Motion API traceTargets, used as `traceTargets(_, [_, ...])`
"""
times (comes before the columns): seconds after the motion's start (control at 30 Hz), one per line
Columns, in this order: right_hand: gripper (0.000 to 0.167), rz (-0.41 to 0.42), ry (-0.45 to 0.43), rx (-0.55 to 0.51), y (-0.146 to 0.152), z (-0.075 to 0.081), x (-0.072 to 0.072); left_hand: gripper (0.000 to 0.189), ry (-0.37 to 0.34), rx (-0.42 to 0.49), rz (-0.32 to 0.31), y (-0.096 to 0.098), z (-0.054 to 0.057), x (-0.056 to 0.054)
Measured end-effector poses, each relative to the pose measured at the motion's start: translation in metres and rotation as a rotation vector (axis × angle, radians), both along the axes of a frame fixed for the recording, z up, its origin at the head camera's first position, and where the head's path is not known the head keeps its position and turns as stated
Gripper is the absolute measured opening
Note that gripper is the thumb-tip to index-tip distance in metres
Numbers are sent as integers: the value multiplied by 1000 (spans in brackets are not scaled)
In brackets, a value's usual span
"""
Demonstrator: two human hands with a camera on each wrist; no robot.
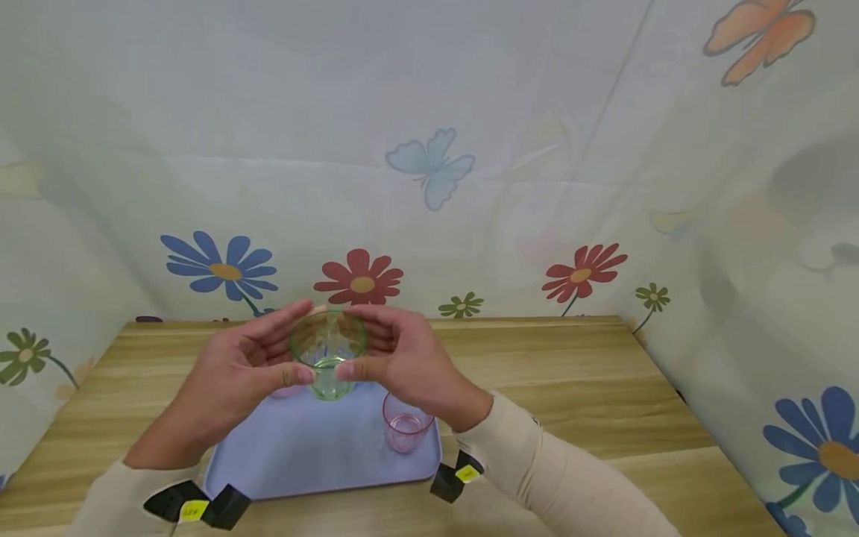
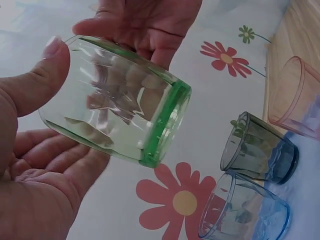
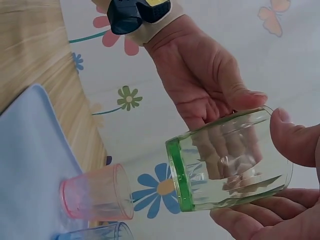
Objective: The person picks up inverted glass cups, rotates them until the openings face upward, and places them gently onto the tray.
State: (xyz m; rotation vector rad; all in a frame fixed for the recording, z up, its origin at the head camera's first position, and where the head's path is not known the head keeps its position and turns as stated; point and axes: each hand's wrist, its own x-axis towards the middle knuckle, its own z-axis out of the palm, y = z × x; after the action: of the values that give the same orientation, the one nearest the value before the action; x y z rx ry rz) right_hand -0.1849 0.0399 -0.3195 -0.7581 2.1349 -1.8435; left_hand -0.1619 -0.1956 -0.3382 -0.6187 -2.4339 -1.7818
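Note:
A clear green-tinted glass (image 1: 329, 382) is held up over the tray's far side, its rim tipped toward the head camera. My left hand (image 1: 228, 377) grips it from the left, thumb near the rim and fingers behind the wall. From the other side my right hand (image 1: 419, 362) holds it the same way. Both wrist views show the thicker green base of the glass pointing away from the palms. Below the right wrist, a pink glass (image 1: 406, 426) stands upright on the blue tray (image 1: 302, 455). Another pink glass (image 1: 287, 391) is mostly hidden behind the left thumb.
A grey-green glass (image 2: 265, 152) and a blue glass (image 2: 252, 210) stand close together on the tray in the left wrist view. The tray lies on a wooden table (image 1: 564, 403). A flower-printed cloth (image 1: 510, 246) hangs behind and at the sides.

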Motion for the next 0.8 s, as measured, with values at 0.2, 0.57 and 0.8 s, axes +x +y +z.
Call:
traceTargets(0.2, [63, -3, 39, 17, 4, -1, -2, 74, -75, -76, -4, 3, 5, -1])
traceTargets(0.57, [63, 10, 74, 69, 8, 0, -4, 77, -130, -140, 21, 5, 10, 4])
traceTargets(0.8, [63, 1, 81, 107, 12, 0, -7, 72, -57, -89, 18, 12, 2, 3])
